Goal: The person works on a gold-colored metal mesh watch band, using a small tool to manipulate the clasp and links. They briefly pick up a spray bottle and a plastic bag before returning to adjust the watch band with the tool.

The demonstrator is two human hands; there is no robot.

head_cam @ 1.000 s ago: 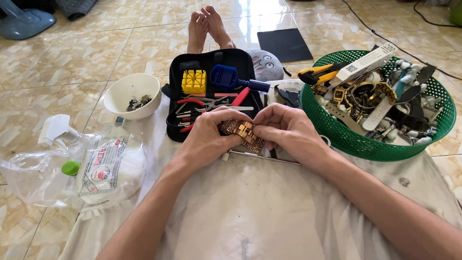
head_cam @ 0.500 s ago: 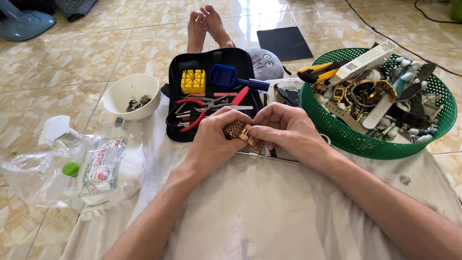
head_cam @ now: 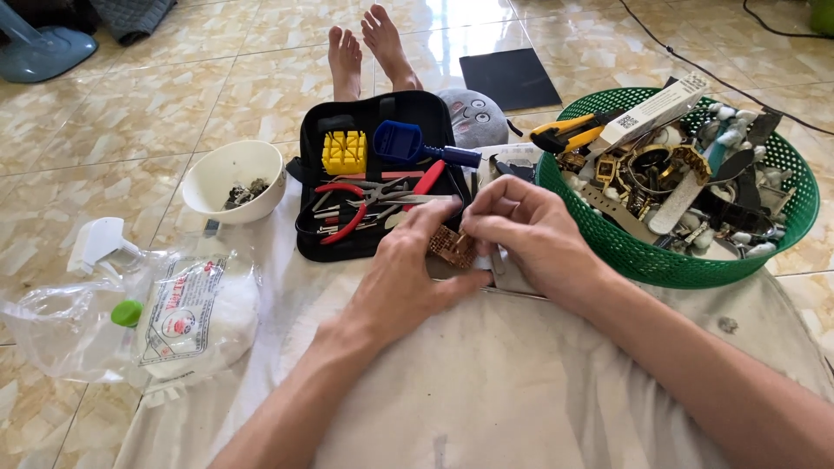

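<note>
Watch bracelet [head_cam: 451, 247], gold-toned, pinched between left hand [head_cam: 407, 276] and right hand [head_cam: 527, 239] near cloth's [head_cam: 486, 391] far edge; nudged slightly rightward, perhaps re-gripped.

Glossy beige marble-pattern floor tiles [head_cam: 174, 78], bright daylight glare. Black cable [head_cam: 695, 65] runs across upper right, grey-blue fan base [head_cam: 39, 52] upper left.

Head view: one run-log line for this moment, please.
left hand: holds gold watch band | right hand: pinches band | open tool case behind | green basket right
</note>
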